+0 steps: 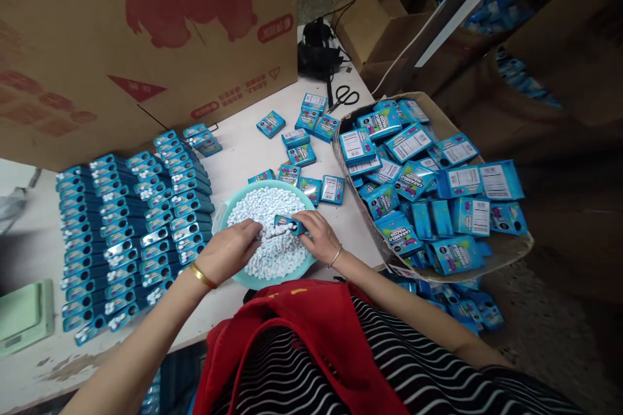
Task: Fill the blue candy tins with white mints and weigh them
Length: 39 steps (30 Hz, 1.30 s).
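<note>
Small blue candy box (289,225) sits between both hands, low over the teal bowl (221,215) of white candy pellets (272,207). Right hand (318,238) grips the box's right end w/ curled fingers; left hand (232,248) is at its left end, fingers bunched narrow among the pellets, prob. pinching a few, though can't tell for sure. Bowl rests on the counter (233,149) right in front of the person. Left of the left hand: tight rows of filled blue boxes (131,227) lying flat, windows showing white. Beyond the hands, loose blue boxes (302,155) scattered; further back, scissors (344,97). Right of the right hand, a cardboard tray (506,249) heaped w/ flat blue cartons (413,175), some overhanging the edge. Risks, as I judge: pellets slipping off the fingertips and rolling across the counter if the box tilts; an elbow nudge could tip the overloaded tray's stack to the floor.
</note>
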{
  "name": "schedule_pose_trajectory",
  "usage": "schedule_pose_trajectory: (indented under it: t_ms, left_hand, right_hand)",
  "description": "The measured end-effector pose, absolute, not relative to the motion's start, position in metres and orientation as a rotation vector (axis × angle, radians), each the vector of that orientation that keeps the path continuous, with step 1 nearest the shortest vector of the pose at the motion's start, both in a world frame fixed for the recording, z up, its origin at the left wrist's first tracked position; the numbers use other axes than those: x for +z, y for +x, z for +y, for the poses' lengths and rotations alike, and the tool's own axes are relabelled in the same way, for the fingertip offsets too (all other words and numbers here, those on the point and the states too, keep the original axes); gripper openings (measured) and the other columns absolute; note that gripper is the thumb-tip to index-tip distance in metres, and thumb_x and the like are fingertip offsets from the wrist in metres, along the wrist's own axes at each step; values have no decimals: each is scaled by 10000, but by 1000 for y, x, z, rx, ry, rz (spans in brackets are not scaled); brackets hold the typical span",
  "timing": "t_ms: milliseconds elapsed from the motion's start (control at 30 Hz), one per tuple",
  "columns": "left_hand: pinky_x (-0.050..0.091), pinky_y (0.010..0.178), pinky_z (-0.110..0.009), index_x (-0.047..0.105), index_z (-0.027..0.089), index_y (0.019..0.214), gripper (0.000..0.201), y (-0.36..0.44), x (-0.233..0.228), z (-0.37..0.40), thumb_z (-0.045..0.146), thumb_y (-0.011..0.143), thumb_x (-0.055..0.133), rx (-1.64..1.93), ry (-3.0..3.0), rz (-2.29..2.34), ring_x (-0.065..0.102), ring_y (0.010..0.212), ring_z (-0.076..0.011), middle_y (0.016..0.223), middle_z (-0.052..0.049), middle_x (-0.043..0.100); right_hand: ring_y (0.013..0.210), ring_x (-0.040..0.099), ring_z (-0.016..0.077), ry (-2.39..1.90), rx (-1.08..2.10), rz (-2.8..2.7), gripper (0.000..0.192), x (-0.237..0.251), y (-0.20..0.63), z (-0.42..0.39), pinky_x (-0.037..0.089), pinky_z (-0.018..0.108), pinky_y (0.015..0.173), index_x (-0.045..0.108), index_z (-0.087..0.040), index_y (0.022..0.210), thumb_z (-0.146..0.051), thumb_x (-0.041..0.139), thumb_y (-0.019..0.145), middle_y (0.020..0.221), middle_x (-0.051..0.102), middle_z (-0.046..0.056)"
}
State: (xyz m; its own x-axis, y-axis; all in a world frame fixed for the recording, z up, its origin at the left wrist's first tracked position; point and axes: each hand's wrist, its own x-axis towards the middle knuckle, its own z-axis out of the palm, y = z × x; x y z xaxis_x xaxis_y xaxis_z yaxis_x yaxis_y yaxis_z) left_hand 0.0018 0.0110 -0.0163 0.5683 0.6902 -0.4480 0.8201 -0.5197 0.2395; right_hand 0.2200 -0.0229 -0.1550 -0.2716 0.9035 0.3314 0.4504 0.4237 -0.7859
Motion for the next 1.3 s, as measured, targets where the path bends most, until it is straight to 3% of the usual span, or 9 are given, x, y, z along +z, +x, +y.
schedule_pose_trajectory:
  t_ms: [200, 400, 567, 667, 833, 967, 1100, 1300]
  left_hand:
    - [471, 602, -309, 558, 149, 997, 230, 46, 19, 3, 82, 886, 368, -817, 2544, 1310, 620, 769, -213, 887, -83, 597]
    - [480, 641, -307, 571, 188, 1059, 274, 39, 26, 3, 107, 906, 359, -725, 2644, 1239, 602, 803, -208, 888, -62, 591]
    - [474, 680, -288, 538, 203, 1122, 246, -28, -36, 21, 262, 930, 397, -411, 2424, 1429, 608, 853, -192, 1019, -66, 587]
    - [472, 713, -323, 575, 176, 981, 170, -54, -96, 26, 171, 862, 455, -487, 2186, 1566, 609, 874, -229, 972, -88, 589]
    - [460, 856, -346, 556, 194, 991, 177, -25, -177, 17, 156, 839, 474, -318, 2044, 1479, 588, 980, -221, 1041, -87, 601]
    - [453, 899, -328, 513, 182, 1109, 273, 8, -202, 11, 172, 840, 467, -145, 1985, 1413, 586, 995, -198, 1111, -91, 600]
    - [475, 837, -290, 504, 180, 1129, 278, 3, -188, 10, 288, 875, 472, -10, 1947, 1327, 593, 905, -163, 1062, -63, 615]
    - [468, 743, -282, 524, 178, 1094, 289, -31, -115, 6, 387, 901, 476, 154, 1988, 1238, 563, 780, -139, 953, -48, 607]
  right_hand:
    - [1069, 530, 258, -1128, 677, -1859, 470, -157, 214, -27, 480, 452, 935, 525, -189, 1207, -56, 471, 759, 1108, 599, 111]
    - [1090, 525, 246, -1120, 720, -1820, 480, -162, 216, -26, 465, 448, 963, 530, -179, 1200, -35, 456, 748, 1124, 597, 114]
    - [1098, 530, 248, -1148, 790, -1777, 463, -165, 224, -23, 465, 453, 961, 517, -198, 1226, -79, 471, 781, 1151, 592, 110]
    - [1106, 538, 251, -1191, 805, -1744, 427, -164, 230, -21, 466, 450, 959, 517, -223, 1225, -117, 491, 812, 1159, 593, 102]
    - [1099, 557, 250, -1292, 811, -1647, 345, -159, 239, -16, 465, 445, 961, 530, -252, 1196, -228, 559, 853, 1150, 601, 91]
    - [1076, 576, 244, -1329, 824, -1564, 330, -159, 242, -14, 481, 408, 932, 536, -237, 1175, -282, 595, 854, 1129, 605, 96]
    - [1058, 586, 243, -1340, 831, -1483, 347, -159, 244, -13, 486, 385, 910, 541, -227, 1164, -302, 630, 838, 1101, 617, 91]
    - [1083, 567, 252, -1331, 785, -1516, 343, -159, 244, -13, 475, 423, 934, 530, -246, 1176, -266, 604, 841, 1131, 602, 92]
